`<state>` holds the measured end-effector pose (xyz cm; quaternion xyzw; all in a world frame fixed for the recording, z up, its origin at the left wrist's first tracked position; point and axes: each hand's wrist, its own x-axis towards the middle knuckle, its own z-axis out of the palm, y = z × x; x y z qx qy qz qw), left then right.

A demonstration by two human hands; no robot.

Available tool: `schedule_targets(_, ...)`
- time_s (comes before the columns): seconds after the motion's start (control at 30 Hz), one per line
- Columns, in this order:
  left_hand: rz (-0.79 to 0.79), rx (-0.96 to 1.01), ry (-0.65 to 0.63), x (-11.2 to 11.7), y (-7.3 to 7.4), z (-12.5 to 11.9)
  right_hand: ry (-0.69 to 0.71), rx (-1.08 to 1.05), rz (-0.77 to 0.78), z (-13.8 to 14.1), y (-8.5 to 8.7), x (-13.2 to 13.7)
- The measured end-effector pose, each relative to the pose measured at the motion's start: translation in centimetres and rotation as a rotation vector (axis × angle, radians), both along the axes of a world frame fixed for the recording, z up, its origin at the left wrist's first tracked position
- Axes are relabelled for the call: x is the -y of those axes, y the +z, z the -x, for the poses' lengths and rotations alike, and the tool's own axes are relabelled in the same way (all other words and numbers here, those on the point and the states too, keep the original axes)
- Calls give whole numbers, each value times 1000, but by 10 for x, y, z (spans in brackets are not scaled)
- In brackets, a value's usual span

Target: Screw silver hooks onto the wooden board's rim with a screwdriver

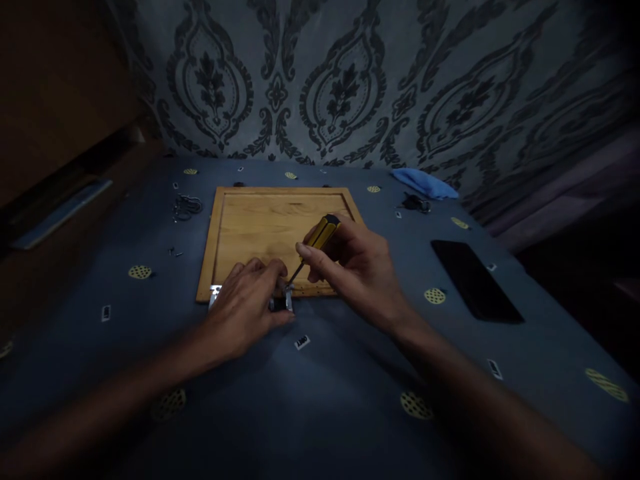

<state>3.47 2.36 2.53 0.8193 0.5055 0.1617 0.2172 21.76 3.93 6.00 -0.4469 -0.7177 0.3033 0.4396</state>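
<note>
A framed wooden panel (285, 227) lies flat on the patterned cloth. My right hand (363, 270) is closed round a screwdriver (323, 233) with a yellow and black handle, tilted so that its shaft points down and left. The screwdriver's tip meets a shiny metal fitting (289, 300) at the panel's near edge. Over this fitting, my left hand (247, 303) is closed, pressing it against the edge; both ends of the metal show past the fingers. The middle of the fitting is hidden by my hand, and any screw under the tip is too small to make out.
Left of the panel lie dark metal loops (187, 207) and a few small screws (175, 252). A blue cloth (425, 183) and a small dark object (416, 203) are at the back right, with a black phone-like slab (477, 281) nearer. Wooden furniture (65, 100) borders the left.
</note>
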Motion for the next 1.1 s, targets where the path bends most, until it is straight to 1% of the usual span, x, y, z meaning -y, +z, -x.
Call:
schedule_targets(0.17,13,5,-4,0,0,1,1,29,-12,0,-1,-2)
schedule_targets(0.37,17,-9,7,0,1,1,112,-72,74,-4,5,-4)
schedule_targets(0.5,36,-4,6,0,3,0,152,-7,114,-7,12,-2)
schedule_targets(0.6,40,-7,5,0,3,0,180,12,109,-10,15,-1)
schedule_targets(0.8,6,-8,-1,-1,0,1,175,62,81,-12,12,-4)
schedule_targets(1.0,21,-30,-8,-1,0,0,81,95,50,-8,9,-2)
schedule_targets(1.1,24,-50,9,0,2,0,90,73,64,-8,10,-2)
